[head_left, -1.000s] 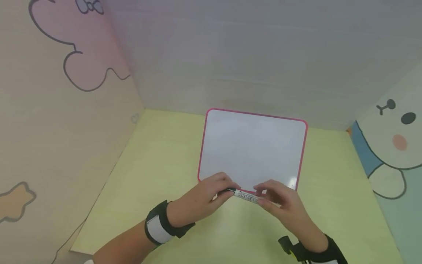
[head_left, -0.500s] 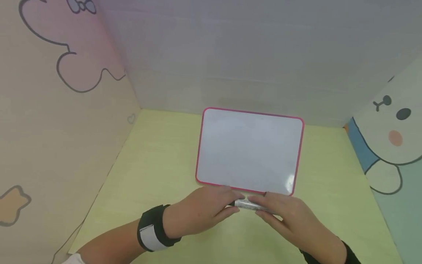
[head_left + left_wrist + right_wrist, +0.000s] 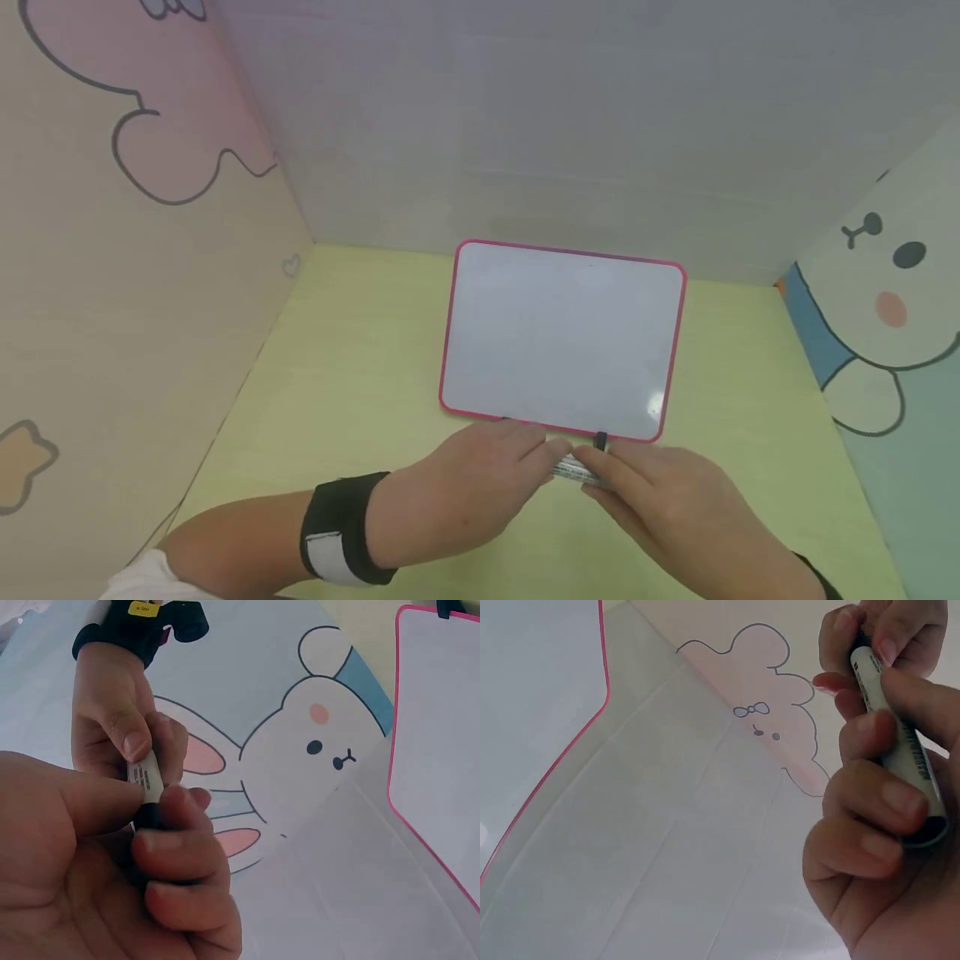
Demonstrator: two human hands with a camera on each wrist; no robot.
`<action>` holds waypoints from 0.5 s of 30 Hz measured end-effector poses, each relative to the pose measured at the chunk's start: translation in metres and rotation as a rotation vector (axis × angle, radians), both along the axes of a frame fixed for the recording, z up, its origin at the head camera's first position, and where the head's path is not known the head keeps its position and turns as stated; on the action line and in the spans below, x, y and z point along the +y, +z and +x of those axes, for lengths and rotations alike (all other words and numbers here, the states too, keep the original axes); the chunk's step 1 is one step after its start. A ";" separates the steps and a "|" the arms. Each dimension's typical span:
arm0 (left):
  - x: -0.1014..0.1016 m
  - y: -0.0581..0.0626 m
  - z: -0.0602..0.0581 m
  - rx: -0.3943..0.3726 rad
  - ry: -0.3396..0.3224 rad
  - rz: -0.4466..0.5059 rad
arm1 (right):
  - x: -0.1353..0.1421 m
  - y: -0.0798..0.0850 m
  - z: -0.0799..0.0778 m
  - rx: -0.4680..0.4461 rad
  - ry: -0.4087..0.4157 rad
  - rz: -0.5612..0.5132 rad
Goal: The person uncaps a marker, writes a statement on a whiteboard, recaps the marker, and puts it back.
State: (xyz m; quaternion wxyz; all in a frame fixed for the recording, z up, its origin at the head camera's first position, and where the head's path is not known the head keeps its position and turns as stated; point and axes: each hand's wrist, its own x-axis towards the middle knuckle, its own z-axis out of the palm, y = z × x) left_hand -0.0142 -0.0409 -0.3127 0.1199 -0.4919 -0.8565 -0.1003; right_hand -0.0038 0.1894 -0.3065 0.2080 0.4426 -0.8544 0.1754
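Observation:
A white whiteboard marker [image 3: 576, 469] with dark ends is held between both hands, in front of a whiteboard [image 3: 562, 337] with a pink frame. My left hand [image 3: 468, 479] grips its dark cap end, thumb on one side and curled fingers on the other in the left wrist view. My right hand [image 3: 678, 508] wraps its fingers round the white barrel [image 3: 866, 675], as the right wrist view shows. The marker's far dark end [image 3: 928, 831] pokes out near the right palm. From the head view most of the marker is hidden behind the fingers.
The board stands on a pale yellow-green table [image 3: 360, 350]. A short black piece [image 3: 601, 442] juts out at its lower edge. A grey wall [image 3: 540, 125] rises behind, and side panels with cartoon drawings, one a white bear [image 3: 885, 275], flank the table.
Both hands have come slightly lower and closer together round the marker. The right hand has turned to wrap over the barrel, and less of the marker shows between them. The head view has shifted slightly.

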 end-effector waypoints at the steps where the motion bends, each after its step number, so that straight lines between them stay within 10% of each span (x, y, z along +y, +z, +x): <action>1: 0.000 0.001 0.002 -0.028 0.007 -0.004 | 0.000 0.001 0.002 -0.021 0.000 0.023; 8: -0.003 0.007 0.018 -0.421 0.018 -0.051 | 0.005 0.004 0.015 -0.337 0.078 0.182; 15: -0.004 -0.005 0.023 -0.548 0.037 -0.034 | 0.002 0.001 0.019 -0.237 0.154 0.257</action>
